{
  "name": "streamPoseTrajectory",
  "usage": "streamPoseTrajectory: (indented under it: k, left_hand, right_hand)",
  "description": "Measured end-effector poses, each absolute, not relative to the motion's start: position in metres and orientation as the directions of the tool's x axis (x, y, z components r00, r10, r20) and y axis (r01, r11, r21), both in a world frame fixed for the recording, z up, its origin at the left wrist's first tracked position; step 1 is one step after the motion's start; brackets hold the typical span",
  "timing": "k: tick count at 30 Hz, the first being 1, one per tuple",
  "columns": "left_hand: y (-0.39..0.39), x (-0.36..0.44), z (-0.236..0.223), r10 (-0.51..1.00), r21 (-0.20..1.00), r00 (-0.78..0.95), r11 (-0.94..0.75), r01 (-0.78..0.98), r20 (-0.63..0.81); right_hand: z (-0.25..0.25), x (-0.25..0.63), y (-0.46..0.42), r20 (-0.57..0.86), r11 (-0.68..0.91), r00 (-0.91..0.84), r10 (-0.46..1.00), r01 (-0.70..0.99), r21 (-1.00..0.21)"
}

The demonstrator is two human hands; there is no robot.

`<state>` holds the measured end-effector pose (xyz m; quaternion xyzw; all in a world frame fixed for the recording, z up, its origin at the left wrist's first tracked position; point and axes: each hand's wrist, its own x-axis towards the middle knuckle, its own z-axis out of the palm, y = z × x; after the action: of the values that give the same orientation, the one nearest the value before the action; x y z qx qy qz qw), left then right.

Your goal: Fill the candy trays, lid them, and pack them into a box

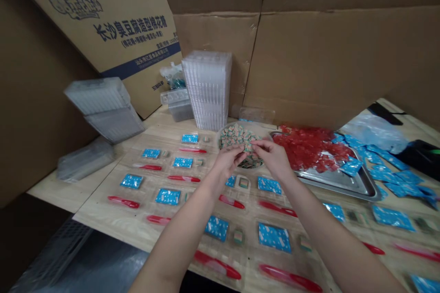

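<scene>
**Left hand (228, 159) and right hand (271, 155) pinching over a round dish (253, 165) of striped candy cubes (237, 136).**

Fingertips of both hands pressed together on one small striped cube (247, 147), just above the heaped dish; fingers curled, not spread. Dish on the tabletop (103, 192), at the far edge of the layout. Around it, roughly twelve blue sachets (168, 196) and eleven red sticks (123, 201) in rows, single cubes (243, 183) beside many sachets. To the right, one steel tray (343, 182) heaped with red pieces, loose blue sachets (395, 177) beside it. Behind, two stacks of clear plastic trays (207, 90), one upright, one tilted, against cardboard sheets (309, 55).
</scene>
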<state>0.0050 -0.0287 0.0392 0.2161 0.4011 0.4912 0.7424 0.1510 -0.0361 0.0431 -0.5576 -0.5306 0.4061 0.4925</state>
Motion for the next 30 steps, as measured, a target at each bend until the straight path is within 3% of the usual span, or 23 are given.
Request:
streamPoseTrajectory:
  k: [13, 21, 30]
  left_hand:
    - [-0.026, 0.002, 0.042, 0.903, 0.754, 0.177, 0.425, -0.5, -0.392]
    - [-0.031, -0.001, 0.04, 0.9, 0.723, 0.24, 0.435, -0.536, -0.364]
    - [-0.039, 0.003, 0.038, 0.943, 0.747, 0.115, 0.32, -0.582, -0.314]
  right_hand:
    - [0.054, 0.151, -0.035, 0.044, 0.042, 0.004, 0.999, 0.28, -0.959]
    - [0.049, 0.146, -0.036, 0.119, 0.096, 0.07, 0.99, 0.265, -0.959]
    - [0.029, 0.134, -0.037, 0.125, 0.082, 0.176, 0.977, 0.229, -0.97]
